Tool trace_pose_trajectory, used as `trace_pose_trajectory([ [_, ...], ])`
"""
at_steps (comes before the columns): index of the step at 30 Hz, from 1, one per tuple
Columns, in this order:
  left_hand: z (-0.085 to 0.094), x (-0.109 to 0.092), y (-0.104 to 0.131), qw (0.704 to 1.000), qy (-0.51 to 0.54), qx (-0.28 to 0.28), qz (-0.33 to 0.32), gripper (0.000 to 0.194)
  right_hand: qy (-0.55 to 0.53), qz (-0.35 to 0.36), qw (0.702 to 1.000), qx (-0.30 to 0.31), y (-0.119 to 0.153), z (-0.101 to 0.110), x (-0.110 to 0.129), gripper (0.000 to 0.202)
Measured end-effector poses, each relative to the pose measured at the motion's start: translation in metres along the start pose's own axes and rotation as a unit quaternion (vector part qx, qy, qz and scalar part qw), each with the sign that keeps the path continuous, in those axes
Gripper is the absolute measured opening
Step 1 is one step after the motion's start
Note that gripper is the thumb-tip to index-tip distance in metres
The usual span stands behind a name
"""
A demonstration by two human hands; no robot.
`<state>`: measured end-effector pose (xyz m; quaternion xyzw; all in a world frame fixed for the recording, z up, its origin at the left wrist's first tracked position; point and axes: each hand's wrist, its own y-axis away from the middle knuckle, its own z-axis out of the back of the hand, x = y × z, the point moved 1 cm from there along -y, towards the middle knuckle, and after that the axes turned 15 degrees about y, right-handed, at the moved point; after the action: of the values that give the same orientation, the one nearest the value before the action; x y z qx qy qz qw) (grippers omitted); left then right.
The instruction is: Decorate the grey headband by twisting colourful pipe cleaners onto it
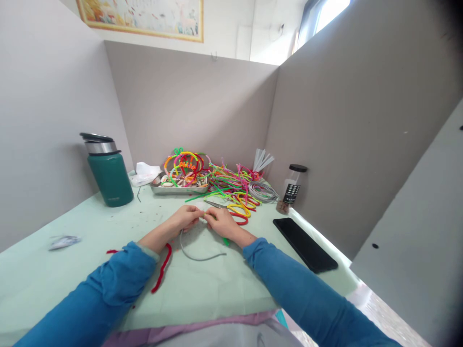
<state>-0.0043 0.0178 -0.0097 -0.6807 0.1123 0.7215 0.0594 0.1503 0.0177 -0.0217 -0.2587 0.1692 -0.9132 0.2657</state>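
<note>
My left hand [185, 219] is closed in a pinch, and a thin grey wire [197, 259] curves down from it over the table. Close against it, my right hand [221, 223] is also pinched, on a green pipe cleaner [226, 241] whose end sticks out below the palm. The fingertips of both hands meet, hiding where the wire and pipe cleaner come together. A red pipe cleaner [162, 270] lies beside my left wrist. Just beyond my right hand rest scissors [239, 210] with yellow and red handles.
A metal tray [177, 191] holds colourful bent pipe-cleaner hoops. Right of it lie a heap of loose pipe cleaners [227, 178] and a grey wire coil [263, 192]. A green bottle [111, 178] stands left; a black-lidded jar [290, 190] and a phone [306, 245] are right. Grey partitions [195, 101] surround the table.
</note>
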Motion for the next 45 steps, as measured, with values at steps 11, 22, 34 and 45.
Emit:
trace_pose_trajectory([
  [11,0.0,0.0,0.0,1.0,0.006,0.029,0.009,0.029,0.001,0.022,1.0,-0.008,0.001,0.001,0.001,0.02],
  [22,-0.001,-0.004,0.004,0.996,0.054,0.062,0.02,0.015,0.0,0.053,0.999,-0.005,0.003,0.003,0.003,0.021],
  [34,0.003,-0.006,-0.002,0.955,-0.217,-0.065,-0.19,0.022,-0.023,-0.033,0.999,-0.007,-0.006,-0.002,-0.003,0.022],
  [45,0.002,-0.01,0.0,0.913,-0.301,-0.068,-0.265,0.017,-0.047,-0.061,0.997,0.002,-0.007,0.001,-0.001,0.02],
])
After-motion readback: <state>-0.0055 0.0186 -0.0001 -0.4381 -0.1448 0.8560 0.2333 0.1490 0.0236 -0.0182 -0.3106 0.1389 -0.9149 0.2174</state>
